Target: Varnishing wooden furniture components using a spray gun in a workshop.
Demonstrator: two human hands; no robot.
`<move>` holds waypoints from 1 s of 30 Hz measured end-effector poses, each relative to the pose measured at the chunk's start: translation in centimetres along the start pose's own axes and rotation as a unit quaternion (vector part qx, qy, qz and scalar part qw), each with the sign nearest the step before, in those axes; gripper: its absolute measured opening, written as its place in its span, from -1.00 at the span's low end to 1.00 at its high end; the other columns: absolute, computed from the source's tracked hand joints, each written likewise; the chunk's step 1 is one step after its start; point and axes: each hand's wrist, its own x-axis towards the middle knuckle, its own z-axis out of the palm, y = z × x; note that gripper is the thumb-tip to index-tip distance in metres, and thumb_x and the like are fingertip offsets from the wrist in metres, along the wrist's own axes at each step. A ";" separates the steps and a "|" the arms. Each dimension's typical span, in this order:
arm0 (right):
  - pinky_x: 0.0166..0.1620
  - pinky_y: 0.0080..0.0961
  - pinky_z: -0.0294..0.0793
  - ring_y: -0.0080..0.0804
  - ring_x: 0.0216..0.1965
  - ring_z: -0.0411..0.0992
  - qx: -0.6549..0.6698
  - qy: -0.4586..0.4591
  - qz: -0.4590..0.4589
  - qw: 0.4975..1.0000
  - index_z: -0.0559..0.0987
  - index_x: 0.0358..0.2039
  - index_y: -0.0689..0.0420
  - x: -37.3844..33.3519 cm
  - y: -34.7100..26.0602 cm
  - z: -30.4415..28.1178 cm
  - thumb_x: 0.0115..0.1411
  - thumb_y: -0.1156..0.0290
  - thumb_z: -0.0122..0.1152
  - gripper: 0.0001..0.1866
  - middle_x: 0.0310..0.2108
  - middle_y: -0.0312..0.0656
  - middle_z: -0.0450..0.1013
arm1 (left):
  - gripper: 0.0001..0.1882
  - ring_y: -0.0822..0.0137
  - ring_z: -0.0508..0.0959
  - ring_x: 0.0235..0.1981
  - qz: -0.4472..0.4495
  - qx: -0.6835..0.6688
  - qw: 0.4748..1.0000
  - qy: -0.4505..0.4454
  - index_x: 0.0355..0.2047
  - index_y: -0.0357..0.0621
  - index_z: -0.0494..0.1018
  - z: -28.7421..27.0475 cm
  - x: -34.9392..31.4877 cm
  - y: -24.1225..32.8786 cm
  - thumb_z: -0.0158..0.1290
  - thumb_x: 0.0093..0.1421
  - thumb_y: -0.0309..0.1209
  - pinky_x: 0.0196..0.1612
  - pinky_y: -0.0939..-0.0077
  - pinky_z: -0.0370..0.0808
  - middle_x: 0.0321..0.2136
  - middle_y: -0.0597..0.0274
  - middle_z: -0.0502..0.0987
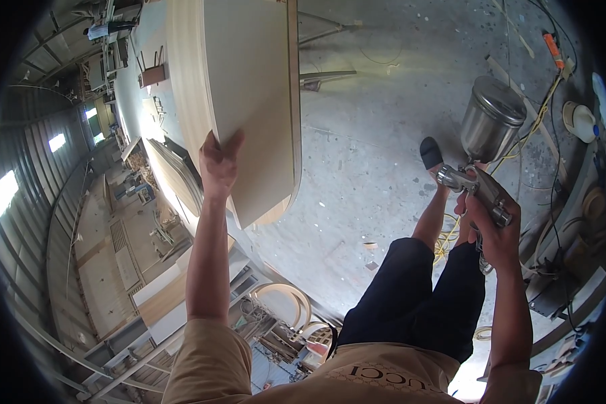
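Observation:
My right hand (497, 225) is wrapped round the grip of a metal spray gun (456, 178), which has a shiny lidded cup (489, 124) on top. The gun's nozzle end points left, toward the pale panel. My left hand (220, 165) grips the near left edge of a large wooden panel (256, 87), with thumb and fingers at its rim. The panel has a pale flat face, rounded near corners and a wood-grain side. What supports it underneath is mostly hidden; metal legs (333, 73) stick out to its right.
Yellow hose (448, 242) trails over the speckled grey floor (357, 161) behind my legs. At right lie cables, an orange-handled item (553, 50) and a white jug (580, 122). More boards (175, 175) stand left of the panel. A person (108, 29) is far off at upper left.

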 end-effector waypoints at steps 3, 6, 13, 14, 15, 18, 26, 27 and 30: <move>-0.61 -0.80 0.29 -0.74 -0.38 0.54 -0.010 -0.015 -0.005 1.000 0.53 0.17 0.20 0.2 0.0 -0.1 0.32 0.30 0.29 -0.55 -0.35 -0.29 0.63 | -0.69 0.47 0.36 -0.50 -0.001 0.002 1.000 -0.001 -0.28 -0.36 0.47 0.0 -0.1 0.1 0.22 0.27 -0.29 -0.39 0.49 0.41 -0.55 0.19 0.52; -0.47 -0.76 0.42 -0.71 -0.35 0.55 -0.040 -0.029 -0.006 0.999 0.54 0.15 0.22 0.5 -0.2 0.0 0.28 0.35 0.33 -0.54 -0.32 -0.27 0.64 | -0.68 0.43 0.41 -0.49 -0.009 0.029 1.000 0.002 -0.26 -0.38 0.48 0.1 -0.2 0.6 0.22 0.27 -0.29 -0.35 0.45 0.44 -0.52 0.13 0.56; 0.01 -0.56 0.49 -0.54 -0.19 0.59 -0.058 -0.062 -0.097 0.992 0.58 0.13 0.18 2.1 -0.7 2.1 0.19 0.37 0.44 -0.51 -0.17 -0.19 0.66 | -0.65 0.34 0.52 -0.42 -0.009 0.023 1.000 0.009 -0.17 -0.38 0.50 -0.1 -1.3 0.7 0.22 0.27 -0.27 -0.24 0.40 0.51 -0.40 0.02 0.65; 0.03 -0.55 0.49 -0.52 -0.19 0.60 -0.050 -0.065 -0.096 0.992 0.58 0.14 0.16 2.6 -0.7 2.6 0.19 0.35 0.44 -0.50 -0.17 -0.18 0.66 | -0.65 0.34 0.53 -0.42 -0.013 0.021 1.000 0.011 -0.17 -0.38 0.50 -0.1 -1.3 0.6 0.22 0.27 -0.27 -0.23 0.40 0.51 -0.39 0.02 0.65; -0.02 -0.55 0.52 -0.52 -0.18 0.60 -0.096 -0.075 -0.095 0.988 0.58 0.15 0.15 3.1 -1.6 2.9 0.20 0.35 0.43 -0.50 -0.18 -0.16 0.66 | -0.65 0.34 0.53 -0.42 -0.013 0.022 1.000 0.010 -0.17 -0.38 0.50 0.0 -1.3 0.5 0.22 0.27 -0.27 -0.23 0.40 0.51 -0.39 0.02 0.65; -0.08 -0.57 0.54 -0.53 -0.19 0.60 -0.031 -0.099 -0.120 0.987 0.57 0.15 0.16 4.8 -1.7 3.9 0.21 0.34 0.42 -0.50 -0.20 -0.15 0.66 | -0.65 0.34 0.54 -0.39 -0.019 0.016 1.000 0.011 -0.17 -0.37 0.50 0.2 -1.1 0.6 0.22 0.28 -0.27 -0.22 0.40 0.51 -0.37 0.02 0.65; -0.51 -0.72 0.37 -0.72 -0.48 0.44 -0.033 -0.086 -0.189 0.978 0.53 0.21 0.13 8.9 -1.8 4.8 0.28 0.36 0.34 -0.51 -0.48 -0.38 0.51 | -0.63 0.26 0.62 -0.35 -0.015 0.036 0.999 0.022 -0.16 -0.38 0.52 0.3 -0.8 0.7 0.25 0.25 -0.26 -0.19 0.35 0.53 -0.33 -0.02 0.67; -0.54 -0.73 0.35 -0.73 -0.50 0.43 -0.031 -0.080 -0.186 0.979 0.54 0.20 0.10 9.2 -2.4 4.8 0.28 0.35 0.34 -0.52 -0.49 -0.39 0.50 | -0.63 0.26 0.62 -0.35 -0.015 0.036 0.999 0.021 -0.16 -0.38 0.52 0.3 -0.8 0.6 0.25 0.25 -0.26 -0.19 0.35 0.53 -0.33 -0.02 0.67; -0.63 -0.75 0.21 -0.78 -0.63 0.31 0.001 -0.060 -0.168 0.984 0.57 0.19 0.03 10.1 -3.9 5.1 0.29 0.32 0.33 -0.55 -0.57 -0.43 0.44 | -0.63 0.24 0.64 -0.33 -0.023 0.033 0.999 0.028 -0.16 -0.39 0.53 0.2 -0.8 0.3 0.25 0.24 -0.27 -0.19 0.32 0.54 -0.32 -0.03 0.68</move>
